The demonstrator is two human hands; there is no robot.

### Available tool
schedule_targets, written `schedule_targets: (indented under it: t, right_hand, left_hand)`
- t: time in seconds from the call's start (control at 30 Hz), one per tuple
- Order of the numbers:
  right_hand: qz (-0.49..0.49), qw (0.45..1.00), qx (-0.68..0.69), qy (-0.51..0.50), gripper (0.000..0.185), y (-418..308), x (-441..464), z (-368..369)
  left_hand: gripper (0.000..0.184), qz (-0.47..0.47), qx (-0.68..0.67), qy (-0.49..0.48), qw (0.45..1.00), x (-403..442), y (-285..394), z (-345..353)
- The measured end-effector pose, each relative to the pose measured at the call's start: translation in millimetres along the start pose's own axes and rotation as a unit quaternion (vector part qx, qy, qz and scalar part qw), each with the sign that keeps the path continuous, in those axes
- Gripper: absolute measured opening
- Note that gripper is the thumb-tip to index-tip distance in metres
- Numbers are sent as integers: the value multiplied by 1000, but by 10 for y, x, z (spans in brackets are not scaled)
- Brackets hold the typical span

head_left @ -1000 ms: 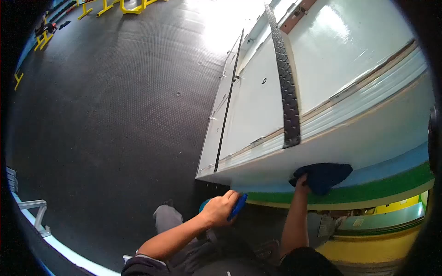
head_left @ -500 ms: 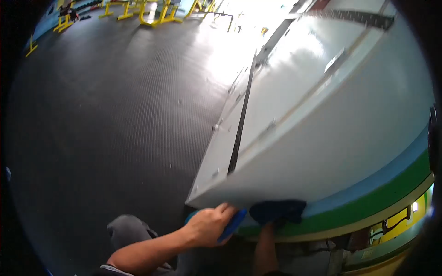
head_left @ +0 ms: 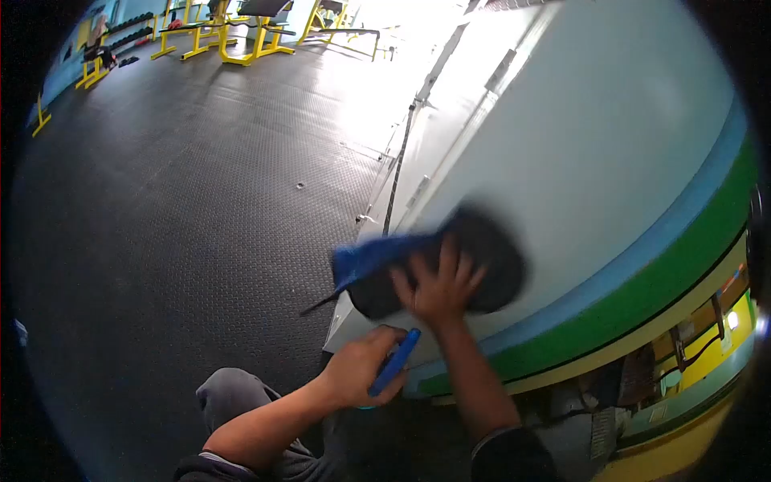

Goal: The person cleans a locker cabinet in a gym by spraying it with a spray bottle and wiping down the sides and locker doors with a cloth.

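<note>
My left hand is closed round a narrow blue object. A little teal shows below it, and the rest is hidden by my fingers. My right hand lies with spread fingers over a dark blue cloth, holding it against or very close to a large white panel. The cloth is blurred; one loose corner sticks out to the left past the panel's edge, over the floor.
Black textured rubber floor spreads out on the left. Yellow-framed gym machines and a dumbbell rack stand far back. A green stripe and a blue stripe border the panel. My bent knee is below.
My right hand has moved up and slightly left with the cloth, which is now more spread out. The left hand has stayed nearly in place with the blue object. The view has shifted.
</note>
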State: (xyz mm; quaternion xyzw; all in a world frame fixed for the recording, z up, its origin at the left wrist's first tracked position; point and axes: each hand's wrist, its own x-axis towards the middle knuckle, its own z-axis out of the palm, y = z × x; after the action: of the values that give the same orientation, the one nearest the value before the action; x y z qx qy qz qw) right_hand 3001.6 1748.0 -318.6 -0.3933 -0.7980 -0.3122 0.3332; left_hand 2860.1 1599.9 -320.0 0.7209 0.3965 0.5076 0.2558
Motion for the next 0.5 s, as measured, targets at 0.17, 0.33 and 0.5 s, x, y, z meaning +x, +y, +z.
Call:
schedule_targets:
  t: [0.17, 0.33, 0.5]
  right_hand:
    - [242, 837, 65, -486, 60, 562, -950, -102]
    - [271, 744, -213, -572, 57, 1654, -801, 415]
    - [46, 982, -54, -174, 41, -228, -676, 433]
  left_hand:
    - [47, -2, 2, -14, 1000, -24, -158, 99]
    - [48, -43, -5, -68, 997, -55, -91, 153]
    - [50, -7, 41, -42, 998, -153, -188, 182]
